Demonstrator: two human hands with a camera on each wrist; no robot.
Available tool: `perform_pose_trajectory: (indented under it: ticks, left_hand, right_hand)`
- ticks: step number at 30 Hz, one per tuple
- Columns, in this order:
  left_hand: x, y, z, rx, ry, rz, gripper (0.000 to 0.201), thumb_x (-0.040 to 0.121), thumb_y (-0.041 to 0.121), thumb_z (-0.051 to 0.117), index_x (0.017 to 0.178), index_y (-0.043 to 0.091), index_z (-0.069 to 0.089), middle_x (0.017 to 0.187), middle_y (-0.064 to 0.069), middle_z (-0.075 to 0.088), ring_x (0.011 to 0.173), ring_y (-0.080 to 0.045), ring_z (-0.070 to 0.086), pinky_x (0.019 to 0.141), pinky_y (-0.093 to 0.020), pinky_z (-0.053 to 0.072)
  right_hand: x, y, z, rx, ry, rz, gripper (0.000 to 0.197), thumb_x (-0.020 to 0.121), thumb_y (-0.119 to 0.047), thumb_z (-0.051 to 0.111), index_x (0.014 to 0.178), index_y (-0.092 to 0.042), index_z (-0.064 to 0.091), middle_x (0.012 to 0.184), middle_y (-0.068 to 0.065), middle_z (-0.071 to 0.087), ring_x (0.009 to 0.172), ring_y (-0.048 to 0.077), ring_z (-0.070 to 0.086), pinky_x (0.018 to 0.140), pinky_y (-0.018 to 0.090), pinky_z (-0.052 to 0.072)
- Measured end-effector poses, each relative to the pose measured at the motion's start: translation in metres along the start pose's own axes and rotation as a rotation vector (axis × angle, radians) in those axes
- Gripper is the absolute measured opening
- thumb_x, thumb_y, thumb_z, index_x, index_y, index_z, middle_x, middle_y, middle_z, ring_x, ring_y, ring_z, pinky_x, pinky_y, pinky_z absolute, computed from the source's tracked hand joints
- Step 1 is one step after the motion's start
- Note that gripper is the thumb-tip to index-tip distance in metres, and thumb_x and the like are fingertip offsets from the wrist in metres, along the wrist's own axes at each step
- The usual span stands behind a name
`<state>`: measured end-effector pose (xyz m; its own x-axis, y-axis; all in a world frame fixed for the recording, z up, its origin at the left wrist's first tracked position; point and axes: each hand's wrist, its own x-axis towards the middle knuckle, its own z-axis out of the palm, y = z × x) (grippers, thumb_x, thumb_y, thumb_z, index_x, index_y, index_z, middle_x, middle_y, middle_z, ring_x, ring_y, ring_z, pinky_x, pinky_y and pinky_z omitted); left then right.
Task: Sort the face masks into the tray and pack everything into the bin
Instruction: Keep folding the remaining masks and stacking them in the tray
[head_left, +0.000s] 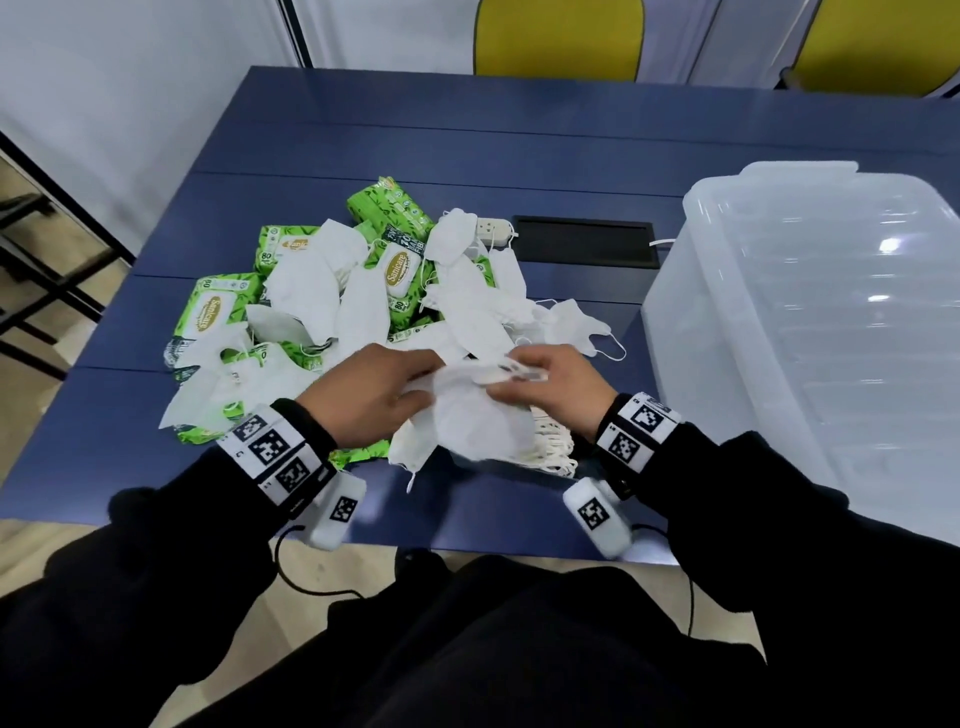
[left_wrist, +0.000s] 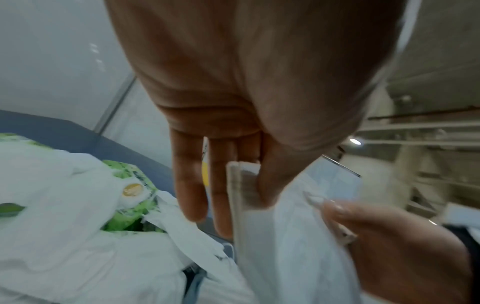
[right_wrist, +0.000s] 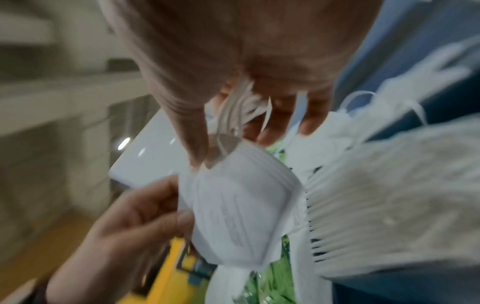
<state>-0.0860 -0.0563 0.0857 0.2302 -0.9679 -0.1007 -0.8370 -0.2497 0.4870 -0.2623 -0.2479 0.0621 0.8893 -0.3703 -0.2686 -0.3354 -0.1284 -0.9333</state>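
You are gathering masks: your left hand (head_left: 371, 392) and right hand (head_left: 553, 384) are both pinching one mask (head_left: 472, 421) at lower centre, likely needing alignment onto the stack (head_left: 550, 452) beneath it, before binning.

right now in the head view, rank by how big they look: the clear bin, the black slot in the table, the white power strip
1. clear bin, though it is nearest the camera
2. black slot
3. white power strip, partly hidden by masks

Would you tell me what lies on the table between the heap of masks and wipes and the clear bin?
In the head view, a black recessed panel with a white cable at its right end; otherwise bare blue table.
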Motion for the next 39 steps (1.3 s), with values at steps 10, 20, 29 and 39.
perform_pose_trajectory:
  ticks: [10, 20, 29, 39]
  left_hand:
    - [-0.016, -0.051, -0.002, -0.265, 0.365, -0.461, 0.014, 0.089, 0.025, 0.067, 0.102, 0.021, 0.069, 0.086, 0.001, 0.074, 0.068, -0.023, 0.071, 0.072, -0.045, 0.06]
    - [-0.015, -0.036, 0.02, -0.732, 0.611, -0.448, 0.028, 0.094, 0.005, 0.066, 0.1, 0.033, 0.069, 0.102, -0.001, 0.075, 0.091, -0.028, 0.072, 0.067, -0.034, 0.06]
    - [0.003, -0.008, 0.031, -0.549, 0.338, -0.233, 0.015, 0.088, 0.028, 0.074, 0.104, 0.03, 0.074, 0.094, 0.008, 0.077, 0.087, -0.011, 0.07, 0.087, -0.041, 0.056]
    - [0.045, 0.027, 0.075, -0.066, 0.041, -0.06, 0.032, 0.093, 0.032, 0.056, 0.117, 0.026, 0.075, 0.117, 0.001, 0.075, 0.108, -0.027, 0.066, 0.089, -0.035, 0.049]
  right_hand:
    - [0.019, 0.075, 0.015, -1.055, -0.179, 0.1, 0.151, 0.048, -0.075, 0.084, 0.161, -0.022, 0.0, 0.167, 0.005, 0.015, 0.154, 0.023, 0.013, 0.12, 0.061, 0.013]
    - [0.043, 0.092, -0.011, -0.706, -0.005, 0.2, 0.092, 0.057, -0.066, 0.076, 0.141, -0.039, 0.049, 0.138, -0.009, 0.056, 0.129, 0.02, 0.052, 0.111, 0.05, 0.038]
    - [0.045, 0.098, -0.012, -0.612, 0.04, 0.234, 0.089, 0.057, -0.065, 0.076, 0.138, -0.037, 0.053, 0.133, -0.006, 0.064, 0.123, 0.024, 0.06, 0.108, 0.043, 0.045]
    - [0.053, 0.087, -0.013, -0.563, -0.057, 0.345, 0.064, 0.084, -0.058, 0.064, 0.141, -0.033, 0.05, 0.141, 0.0, 0.057, 0.131, 0.03, 0.054, 0.106, 0.047, 0.043]
